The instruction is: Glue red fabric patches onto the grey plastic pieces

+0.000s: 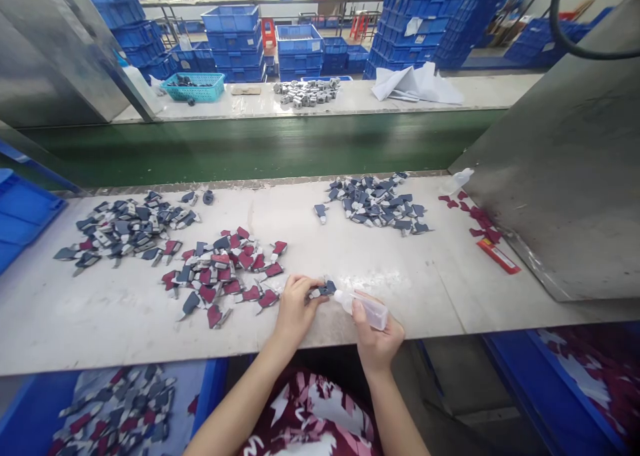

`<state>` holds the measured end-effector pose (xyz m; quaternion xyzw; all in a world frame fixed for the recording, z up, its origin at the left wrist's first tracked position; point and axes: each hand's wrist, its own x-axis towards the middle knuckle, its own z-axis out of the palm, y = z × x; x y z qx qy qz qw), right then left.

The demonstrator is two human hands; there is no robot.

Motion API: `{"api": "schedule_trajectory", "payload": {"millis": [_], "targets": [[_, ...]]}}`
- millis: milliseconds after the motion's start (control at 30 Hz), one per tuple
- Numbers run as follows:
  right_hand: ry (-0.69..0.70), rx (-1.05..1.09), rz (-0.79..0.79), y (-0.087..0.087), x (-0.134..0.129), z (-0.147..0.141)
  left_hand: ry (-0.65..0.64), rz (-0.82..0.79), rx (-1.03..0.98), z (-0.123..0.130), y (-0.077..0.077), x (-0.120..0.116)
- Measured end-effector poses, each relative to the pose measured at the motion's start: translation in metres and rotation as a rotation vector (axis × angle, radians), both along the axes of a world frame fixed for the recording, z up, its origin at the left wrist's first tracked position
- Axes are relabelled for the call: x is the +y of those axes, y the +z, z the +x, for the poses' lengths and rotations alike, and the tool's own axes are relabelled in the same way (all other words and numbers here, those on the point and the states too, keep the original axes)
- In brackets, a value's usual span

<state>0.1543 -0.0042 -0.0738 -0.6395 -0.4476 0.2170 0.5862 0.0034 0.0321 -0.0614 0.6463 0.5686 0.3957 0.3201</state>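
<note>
Near the table's front edge, my left hand (296, 309) pinches a small dark blue and grey part (327, 288) between its fingertips. My right hand (379, 339) is wrapped round a translucent squeeze bottle (373, 311), tilted so that its white nozzle meets or nearly meets the part; contact cannot be told. Left of my hands lies a pile of red and grey parts (220, 276). Further left is a pile of dark blue and grey parts (125, 226). Another dark blue pile (375, 203) lies beyond my hands. Loose red pieces (480, 219) are scattered at the right.
A red and yellow packet (499, 256) lies beside a slanted metal panel (575, 176). Behind a green belt (250, 146), a shelf holds a turquoise basket (195, 88), grey parts (306, 93) and white sheets (417, 84). Below the table, a blue bin (213, 386) holds parts.
</note>
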Motion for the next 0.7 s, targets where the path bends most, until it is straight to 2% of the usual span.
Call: {"api": "schedule_trajectory", "payload": {"millis": [333,500,700], "targets": [[0.054,0.031,0.018,0.0006,-0.0003,-0.0007,0.0,-0.005,0.003,-0.0002,0.0008,0.0001],[0.027,0.118,-0.001,0.0004,-0.0016,0.0002,-0.003,0.006,0.019,-0.0006,0.0016,0.0],[-0.035,0.105,0.02,0.0035,-0.0028,0.0009,-0.007,0.029,0.024,-0.0011,0.0017,-0.0004]]}}
